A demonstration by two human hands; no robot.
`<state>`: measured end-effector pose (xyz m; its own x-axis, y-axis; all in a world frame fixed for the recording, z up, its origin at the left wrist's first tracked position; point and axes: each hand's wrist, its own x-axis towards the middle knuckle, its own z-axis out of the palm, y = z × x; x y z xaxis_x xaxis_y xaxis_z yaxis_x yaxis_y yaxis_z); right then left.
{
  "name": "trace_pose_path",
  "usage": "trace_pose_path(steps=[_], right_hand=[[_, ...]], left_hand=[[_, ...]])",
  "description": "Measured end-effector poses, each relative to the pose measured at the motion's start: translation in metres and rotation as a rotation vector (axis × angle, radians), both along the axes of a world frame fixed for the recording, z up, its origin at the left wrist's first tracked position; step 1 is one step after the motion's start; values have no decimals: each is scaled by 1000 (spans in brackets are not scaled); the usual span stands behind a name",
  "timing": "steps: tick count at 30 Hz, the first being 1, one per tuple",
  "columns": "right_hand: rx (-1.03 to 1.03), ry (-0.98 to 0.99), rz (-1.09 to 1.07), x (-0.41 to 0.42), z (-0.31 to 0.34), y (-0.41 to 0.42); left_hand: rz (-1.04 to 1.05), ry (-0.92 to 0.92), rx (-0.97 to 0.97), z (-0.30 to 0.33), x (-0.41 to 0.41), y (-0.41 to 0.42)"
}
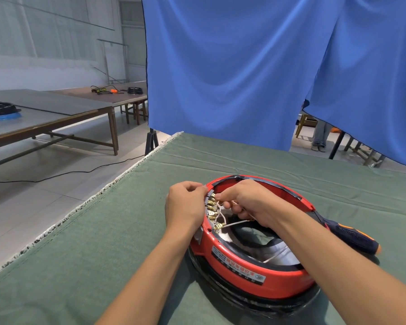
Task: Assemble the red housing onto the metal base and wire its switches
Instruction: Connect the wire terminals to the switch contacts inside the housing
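**Both hands at the switch terminals on the housing's left rim**

A blue curtain (256, 66) hangs across the back of the scene, behind the bench (103, 231), which is covered with a green cloth. On the near right part of that cloth sits the red housing (256, 275), a ring-shaped shell resting on a dark round base (256, 306) whose edge shows beneath it. A white and dark label runs along the housing's near outer wall, and green cloth is visible through its open middle.

To the left, well apart across the floor, stand long wooden tables (56, 113) carrying a dark round part, some cables and small tools.

Just beside the housing's right side lies a screwdriver (352, 238) with a dark blue and orange handle, partly hidden by the right forearm.

The left hand (185, 202) rests against the outside of the housing's left rim, its fingers curled and pinching the rim's top edge by the switches. The right hand (246, 202) reaches in from inside the ring, its fingers clenched around a thin white wire (234, 222) close to the row of brass terminals (212, 208) along the inner left wall. Several white wires loop away from those terminals.
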<state>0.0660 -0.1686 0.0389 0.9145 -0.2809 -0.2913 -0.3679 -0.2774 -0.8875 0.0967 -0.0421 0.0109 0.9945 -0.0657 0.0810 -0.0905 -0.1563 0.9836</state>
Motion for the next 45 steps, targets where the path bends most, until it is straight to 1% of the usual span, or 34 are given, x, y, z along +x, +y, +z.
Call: trace_pose_path(steps=[7,12,14,17,18,21,29,35,40,45], right_hand=[[-75,-70,58,-3,0,-1],[-233,-128,6,-10,2,3],[-346,-171,-33,-13,2,3],[-694,-317,-94,-18,7,1],[-758,-370,-92,-20,10,1],[-749,-456,-2,-26,12,-1],[-719,-408,133,-29,1,-2],[-678,-396,197,-25,0,-2],[-582,-420,232,-24,-1,-11],[-598,-441,235,-23,-3,-13]], left_hand=[[4,16,-4,0,0,0],[-46,30,-16,1,3,-2],[-65,29,-21,0,4,-4],[-88,21,-16,-2,6,-6],[-91,16,-8,-3,6,-6],[-94,4,9,-3,7,-6],[-157,-1,88,1,3,-3],[-167,-11,70,1,1,-2],[-187,4,51,2,1,0],[-190,0,59,3,1,0]])
